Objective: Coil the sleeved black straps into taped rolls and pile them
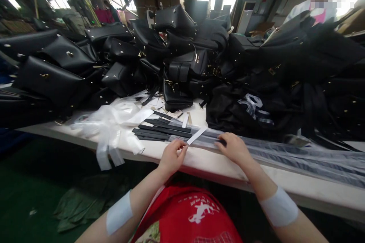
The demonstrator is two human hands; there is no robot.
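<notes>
My left hand (173, 155) is at the front of the table, thumb and fingers pinched on the lower end of a white strip (197, 135). My right hand (234, 147) is curled around a dark piece (221, 142) that looks like part of a black strap; its fingers partly hide it. Between and behind the hands lie several flat black straps (171, 126), their left ends bare. Clear plastic sleeves (273, 152) cover the straps towards the right and run along the table edge.
Black leather bags (182, 64) with gold clasps are heaped across the back of the table (159, 148). White translucent plastic wrappings (114, 121) hang over the front edge at left. Black fabric (228, 110) lies behind my right hand. A person (319, 11) stands at the far right.
</notes>
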